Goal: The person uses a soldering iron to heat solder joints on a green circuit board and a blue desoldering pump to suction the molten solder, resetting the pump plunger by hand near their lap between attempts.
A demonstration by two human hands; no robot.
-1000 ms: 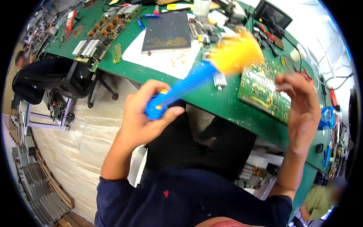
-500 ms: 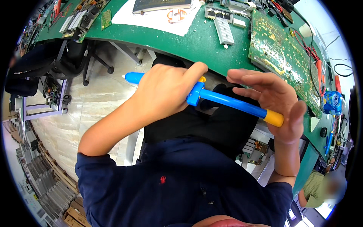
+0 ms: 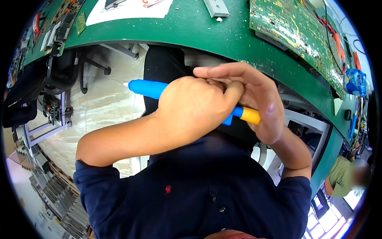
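In front of my lap my left hand [image 3: 195,99] is wrapped round the blue barrel of a desoldering pump [image 3: 147,88]. Its white tip points to the left, and the pump lies almost level. On its right end sits a yellow plunger cap [image 3: 250,116], against the palm side of my right hand [image 3: 267,95]. The right fingers are stretched out toward the left knuckles, not wrapped round the pump. Only a short bit of the blue plunger shows between the left hand and the cap. My left fingertips are hidden.
The green workbench [image 3: 191,34] runs along the far side. On it lie a large circuit board [image 3: 294,30], a finned metal heat sink [image 3: 217,7], white paper [image 3: 127,15] and a blue package [image 3: 355,83]. A black chair [image 3: 63,73] stands left; another person [image 3: 340,175] is at far right.
My right hand has moved left, and the plunger has slid into the barrel, bringing the yellow cap close to my left hand. The view has shifted, so the bench items sit higher.
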